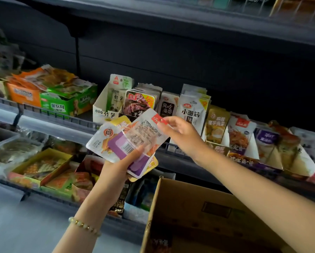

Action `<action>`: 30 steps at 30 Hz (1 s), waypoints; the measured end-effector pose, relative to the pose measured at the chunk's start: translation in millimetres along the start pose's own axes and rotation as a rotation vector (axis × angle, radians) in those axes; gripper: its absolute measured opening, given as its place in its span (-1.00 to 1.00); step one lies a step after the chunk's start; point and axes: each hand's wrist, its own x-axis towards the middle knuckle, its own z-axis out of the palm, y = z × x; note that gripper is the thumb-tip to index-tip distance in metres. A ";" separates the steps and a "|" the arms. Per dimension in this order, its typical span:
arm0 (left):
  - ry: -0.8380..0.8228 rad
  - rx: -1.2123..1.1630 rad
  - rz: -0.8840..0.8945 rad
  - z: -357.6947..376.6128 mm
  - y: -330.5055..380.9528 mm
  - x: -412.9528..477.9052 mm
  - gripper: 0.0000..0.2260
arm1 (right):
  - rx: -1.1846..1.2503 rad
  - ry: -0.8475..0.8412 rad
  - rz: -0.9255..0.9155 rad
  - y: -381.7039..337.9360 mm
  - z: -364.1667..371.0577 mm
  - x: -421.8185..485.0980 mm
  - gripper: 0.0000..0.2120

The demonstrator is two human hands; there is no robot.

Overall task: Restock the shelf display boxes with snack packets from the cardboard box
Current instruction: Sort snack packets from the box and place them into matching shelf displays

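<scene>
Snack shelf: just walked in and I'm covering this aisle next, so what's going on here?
A person is restocking. The left hand holds a fanned stack of snack packets, and the right hand pinches the top packet by its red corner. The display boxes stand just behind; the cardboard box sits open below.

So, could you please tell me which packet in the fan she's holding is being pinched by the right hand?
The top packet, clear-backed with a red corner tab: the right hand pinches that tab, while the left hand holds the others beneath.
</scene>
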 end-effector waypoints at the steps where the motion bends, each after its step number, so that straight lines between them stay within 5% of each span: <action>1: -0.024 0.019 -0.016 6.6 -2.7 -2.7 -0.60 | 0.037 -0.009 0.031 1.5 -5.0 -7.5 -0.77; 6: -0.133 -0.049 -0.112 41.4 -15.6 -14.1 -0.69 | 0.186 0.055 0.119 14.6 -43.9 -41.2 -0.81; 10: -0.045 0.052 -0.090 53.4 -20.8 -19.5 -0.80 | 0.244 0.194 0.185 17.8 -84.6 -65.9 -0.80; 13: -0.025 0.217 -0.078 61.7 -25.4 -23.6 -0.80 | 0.132 0.143 0.240 15.0 -104.2 -81.2 -0.81; 17: -0.241 0.296 -0.115 83.9 -36.2 -37.4 -0.77 | 0.006 0.118 0.259 16.2 -95.2 -89.8 -0.83; 21: -0.351 0.211 -0.155 92.9 -42.4 -44.1 -0.55 | 0.284 -0.036 0.321 7.3 -76.2 -93.5 -0.57; 25: -0.268 0.069 -0.194 88.5 -40.4 -43.4 -0.64 | 0.401 -0.069 0.296 7.2 -74.6 -93.5 -0.72; 30: -0.275 0.059 -0.246 84.1 -35.7 -42.1 -0.67 | -0.101 0.058 0.109 21.3 -94.4 -89.0 -0.54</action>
